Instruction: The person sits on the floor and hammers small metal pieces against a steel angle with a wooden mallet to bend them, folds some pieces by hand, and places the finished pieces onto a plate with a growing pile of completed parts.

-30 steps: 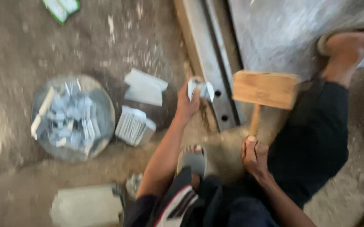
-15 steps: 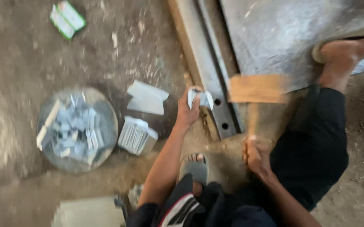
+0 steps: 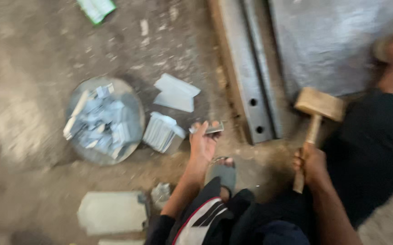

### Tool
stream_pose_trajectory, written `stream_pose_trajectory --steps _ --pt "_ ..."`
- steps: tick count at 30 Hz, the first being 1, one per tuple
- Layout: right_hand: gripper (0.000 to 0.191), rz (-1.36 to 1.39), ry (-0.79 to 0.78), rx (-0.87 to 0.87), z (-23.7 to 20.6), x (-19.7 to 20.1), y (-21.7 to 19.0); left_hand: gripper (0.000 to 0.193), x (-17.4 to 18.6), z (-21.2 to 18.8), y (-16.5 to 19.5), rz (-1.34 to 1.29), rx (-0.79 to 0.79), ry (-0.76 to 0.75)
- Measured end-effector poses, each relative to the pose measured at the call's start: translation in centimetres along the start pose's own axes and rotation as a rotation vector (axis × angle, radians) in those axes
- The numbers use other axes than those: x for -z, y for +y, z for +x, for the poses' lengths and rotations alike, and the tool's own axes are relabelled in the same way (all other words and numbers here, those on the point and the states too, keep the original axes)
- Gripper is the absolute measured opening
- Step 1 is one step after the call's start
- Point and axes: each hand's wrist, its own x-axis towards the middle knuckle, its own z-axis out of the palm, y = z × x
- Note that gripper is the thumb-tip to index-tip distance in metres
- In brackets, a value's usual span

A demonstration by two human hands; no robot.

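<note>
A rough metal workshop is showing here: a dusty concrete floor [image 3: 33,90], a drilled steel bar [image 3: 246,90] lying at upper centre, and a round pan of cut metal pieces [image 3: 103,120] sitting at left.

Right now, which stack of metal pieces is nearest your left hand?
The stack of thin strips just left of the left hand. The round pan of pieces lies farther left, and the flat folded sheets lie above.

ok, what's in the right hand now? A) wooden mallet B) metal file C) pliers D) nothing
A: the right hand is closed around the handle of a wooden mallet, head up near the steel bar; the left hand holds a small metal piece.
</note>
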Motion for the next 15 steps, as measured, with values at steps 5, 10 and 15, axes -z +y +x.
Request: stream_pose_trajectory --steps 5,10,15 --pt "0.04 -0.093 -0.03 -0.01 -0.3 -1.6 -0.7 0.052 8.9 -4.4 3.6 -0.236 0.079 0.193" --pt "0.026 -0.011 -0.1 0.01 0.8 -3.9 -1.0 0.091 12.3 -3.9 5.8 -0.303 0.032 0.434" --pt "0.036 -0.099 -0.078 0.012 1.4 -3.6 -0.3 0.091 14.0 -5.2 6.8 -0.063 0.108 0.362"
